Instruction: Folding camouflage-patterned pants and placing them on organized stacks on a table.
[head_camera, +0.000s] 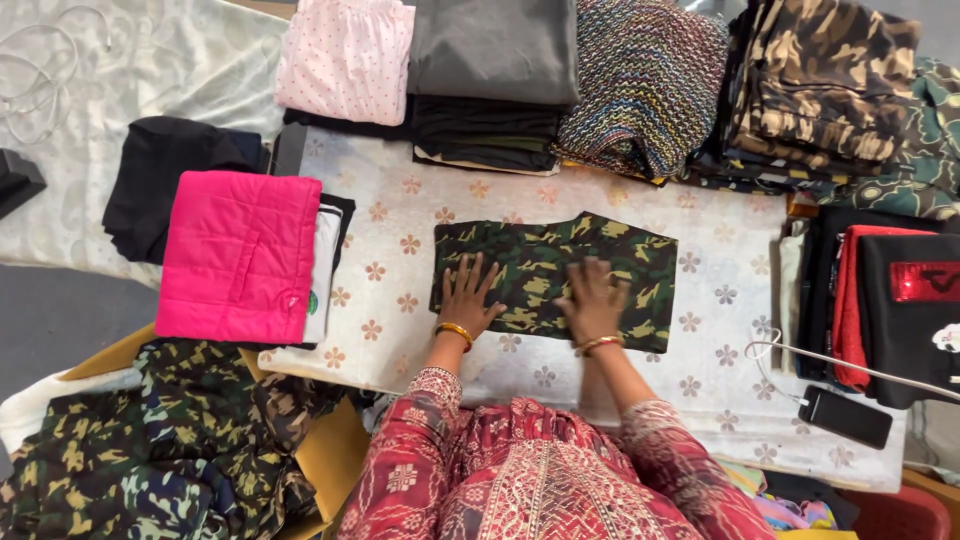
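Near the front edge of the desk (400, 215), on its flowered cover, a camouflage garment (556, 280) lies folded into a flat rectangle. The left hand (468, 295) rests on its left part with fingers spread apart, pressing down and gripping nothing; the right hand (593, 298) lies flat on its middle, fingers also loose and splayed. By the look of it the folding of this piece is nearly finished and only smoothing remains. Along the back edge stand finished stacks: a pink dotted pile (347, 55), a grey and black stack (492, 80), a multicoloured knit (645, 85) and camouflage piles (820, 85). At the left edge lies a folded pink jacket (240, 255). Unfolded camouflage clothes (150, 440) fill a box below the front-left corner, so more seems left to fold.
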